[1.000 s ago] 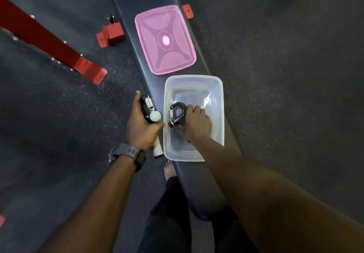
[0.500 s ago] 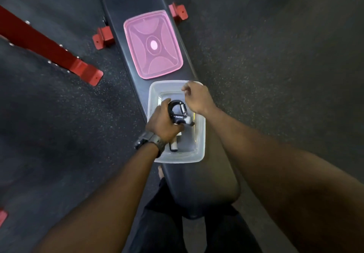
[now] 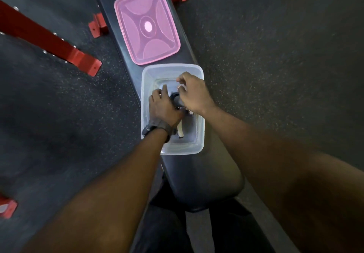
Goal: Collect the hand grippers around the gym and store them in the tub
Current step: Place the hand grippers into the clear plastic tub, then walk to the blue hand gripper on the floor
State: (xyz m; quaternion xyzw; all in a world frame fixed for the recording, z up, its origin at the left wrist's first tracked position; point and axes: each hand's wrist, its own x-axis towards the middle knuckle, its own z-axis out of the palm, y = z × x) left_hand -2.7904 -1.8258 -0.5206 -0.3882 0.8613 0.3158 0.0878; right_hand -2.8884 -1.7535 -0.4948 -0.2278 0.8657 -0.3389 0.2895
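While a clear tub (image 3: 146,79) sits on a bench (image 3: 206,174), the left hand (image 3: 163,108) grasps a hand gripper (image 3: 180,130) inside it; the right hand (image 3: 194,93) hovers above, fingers loosely curled, empty.

A pink lid (image 3: 147,26) lies flat on the dark padded desk (image 3: 204,178). Red metal frame bars (image 3: 51,40) stand on the speckled grey floor (image 3: 266,55).

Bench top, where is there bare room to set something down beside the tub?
Bare padding on the bench between the tub and the near end. Farther along, the pink lid fills it. The tub is crowded: left hand, right hand, hand grippers.
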